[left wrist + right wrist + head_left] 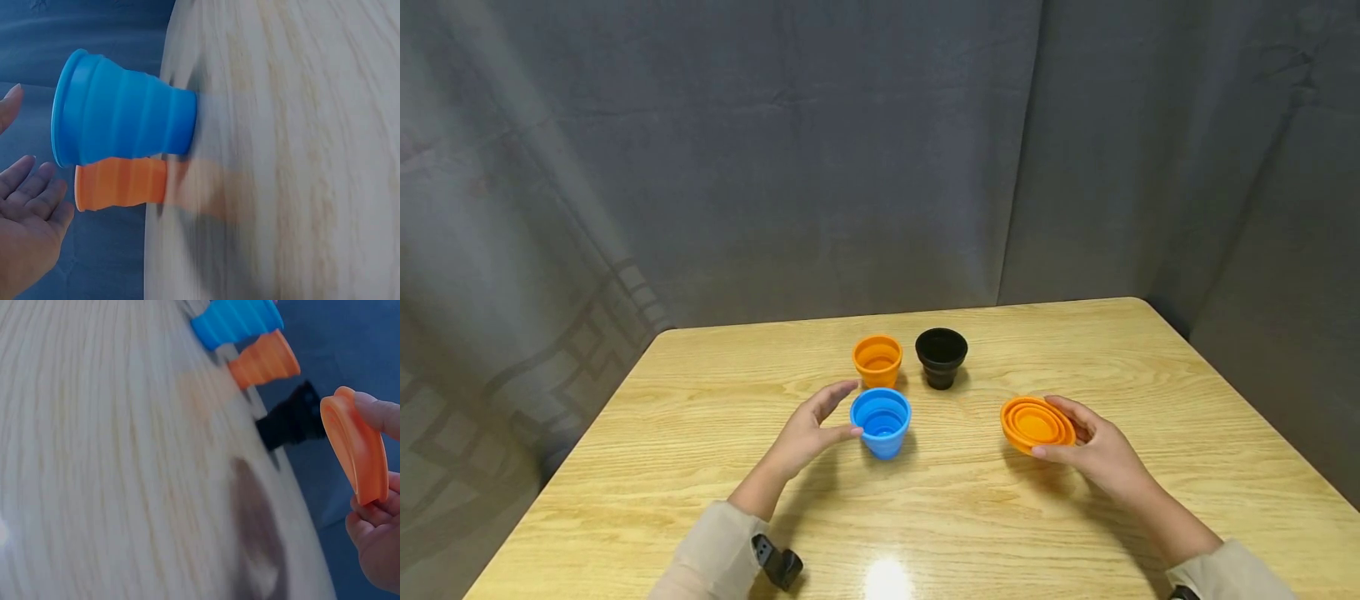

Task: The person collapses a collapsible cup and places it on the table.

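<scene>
My right hand (1093, 454) holds the flattened orange cup (1036, 423) by its rim, thumb on one edge and fingers curled under the other, tilted just above the table (1187, 400). It looks like soft, ribbed silicone: light, bendy, a little grippy, unlikely to break. I judge the thick outer ring the best place to hold, since the folded middle would give under pressure. My left hand (808, 429) is open with relaxed fingers, holding nothing, just beside the upright blue cup (881, 422). Behind that stand a smaller orange cup (877, 361) and a black cup (941, 357).
</scene>
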`<action>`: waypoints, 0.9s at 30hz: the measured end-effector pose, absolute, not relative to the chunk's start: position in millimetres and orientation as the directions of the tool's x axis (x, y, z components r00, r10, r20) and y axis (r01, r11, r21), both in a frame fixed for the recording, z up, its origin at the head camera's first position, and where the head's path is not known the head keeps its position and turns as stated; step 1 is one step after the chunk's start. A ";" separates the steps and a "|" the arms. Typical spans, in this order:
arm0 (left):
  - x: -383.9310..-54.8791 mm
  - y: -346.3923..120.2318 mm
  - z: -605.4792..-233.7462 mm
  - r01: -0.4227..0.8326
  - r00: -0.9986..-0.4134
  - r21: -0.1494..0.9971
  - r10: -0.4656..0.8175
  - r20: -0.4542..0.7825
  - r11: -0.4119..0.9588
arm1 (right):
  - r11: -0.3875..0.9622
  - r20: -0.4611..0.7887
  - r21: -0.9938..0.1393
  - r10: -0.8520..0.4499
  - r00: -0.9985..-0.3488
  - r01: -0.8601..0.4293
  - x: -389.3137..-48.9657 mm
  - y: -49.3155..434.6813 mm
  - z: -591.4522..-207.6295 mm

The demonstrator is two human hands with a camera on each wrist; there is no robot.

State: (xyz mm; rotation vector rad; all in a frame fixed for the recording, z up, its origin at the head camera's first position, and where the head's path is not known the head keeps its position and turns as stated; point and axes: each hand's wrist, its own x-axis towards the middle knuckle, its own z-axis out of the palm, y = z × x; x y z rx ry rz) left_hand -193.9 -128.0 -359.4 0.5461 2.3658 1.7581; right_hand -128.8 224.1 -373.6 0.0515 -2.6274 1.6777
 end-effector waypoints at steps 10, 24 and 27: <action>-198.6 -126.1 -363.1 0.177 -0.911 0.952 0.409 0.063 0.249 | 0.447 -0.056 -0.893 0.009 -0.998 0.054 -131.8 242.3 -388.6; -205.4 -126.4 -375.3 0.134 -0.892 0.960 0.453 0.008 0.247 | 0.567 -0.123 -0.821 -0.062 -0.990 0.066 -133.3 248.0 -403.6; -206.3 -126.1 -375.3 0.132 -0.887 0.962 0.462 0.008 0.238 | 0.614 -0.102 -0.789 -0.092 -0.991 0.024 -133.7 247.7 -402.5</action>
